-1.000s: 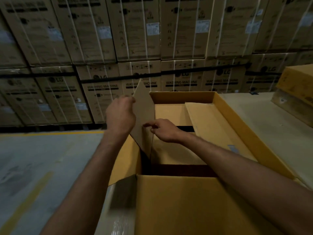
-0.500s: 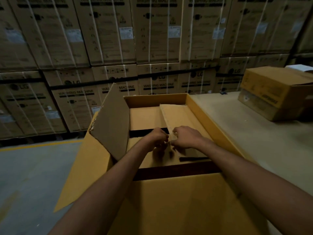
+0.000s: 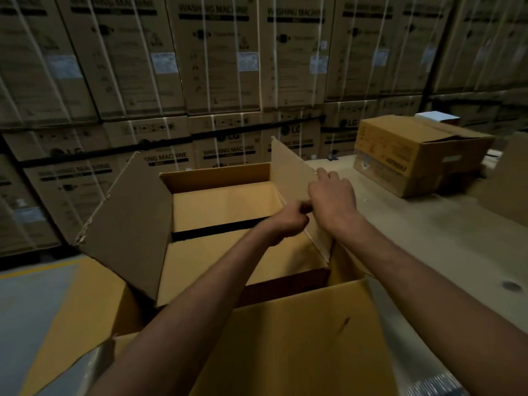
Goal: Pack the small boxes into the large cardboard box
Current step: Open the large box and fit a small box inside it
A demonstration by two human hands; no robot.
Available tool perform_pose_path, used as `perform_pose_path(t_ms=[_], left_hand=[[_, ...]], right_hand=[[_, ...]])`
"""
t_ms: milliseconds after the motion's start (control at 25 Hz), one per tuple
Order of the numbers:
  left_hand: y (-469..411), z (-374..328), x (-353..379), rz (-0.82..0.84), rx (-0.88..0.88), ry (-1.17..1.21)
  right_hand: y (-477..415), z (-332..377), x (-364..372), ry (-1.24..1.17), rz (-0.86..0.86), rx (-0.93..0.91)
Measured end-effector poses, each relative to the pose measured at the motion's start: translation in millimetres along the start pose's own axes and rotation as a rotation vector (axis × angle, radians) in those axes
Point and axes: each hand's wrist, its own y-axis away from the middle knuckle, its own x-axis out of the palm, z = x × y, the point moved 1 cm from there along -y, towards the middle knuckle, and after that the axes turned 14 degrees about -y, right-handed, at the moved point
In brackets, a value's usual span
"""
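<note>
Right hand (image 3: 333, 195) gripped right flap (image 3: 288, 172) edge; left hand (image 3: 287, 222) pinched it | large cardboard box (image 3: 214, 175) judged light, stiff | best held near flap crease

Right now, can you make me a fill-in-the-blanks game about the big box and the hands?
1. The right hand grips a ____ of the large cardboard box.
2. The stacked cartons behind read WASHING ____.
3. The other box rests on the ____.
Missing words: flap, machine, table.
</note>
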Motion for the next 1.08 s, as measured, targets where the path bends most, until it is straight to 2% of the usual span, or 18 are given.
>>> perform_pose_path(t_ms=[160, 320, 440, 520, 560, 680, 760, 840, 920, 1080], left_hand=[[-5.4, 5.8, 25.4, 0.023, 0.026, -0.263], [-3.8, 22.6, 20.7, 0.035, -0.001, -0.279], [-2.8, 62.8, -7.6, -0.023, -0.136, -0.440], [3.2, 100.0, -27.0, -0.073, -0.280, -0.620], [8.2, 118.2, -35.1, -0.078, -0.353, -0.701], [18.9, 156.8, -46.6, -0.048, -0.491, -0.803], [21.9, 168.1, -54.6, -0.074, -0.515, -0.810], [24.1, 170.8, -64.9, -0.111, -0.498, -0.815], [28.4, 164.5, -76.2, -0.202, -0.433, -0.828], [48.4, 131.5, -101.3, -0.382, -0.321, -0.740]], right_hand=[[6.7, -16.5, 27.8, 0.240, 0.053, -0.001], [9.0, 5.4, 28.1, 0.277, 0.061, 0.025], [-0.6, 37.7, 34.2, 0.268, 0.108, -0.192], [-10.5, 56.0, 55.1, 0.072, 0.185, -0.384], [-15.9, 65.6, 66.7, -0.062, 0.260, -0.423], [-31.2, 90.8, 102.7, -0.313, 0.550, -0.342], [-37.7, 102.7, 120.6, -0.389, 0.659, -0.237], [-43.5, 107.6, 123.7, -0.453, 0.663, -0.172], [-49.9, 103.4, 107.7, -0.539, 0.598, -0.157], [-58.8, 71.1, 51.4, -0.988, 0.596, -0.045]])
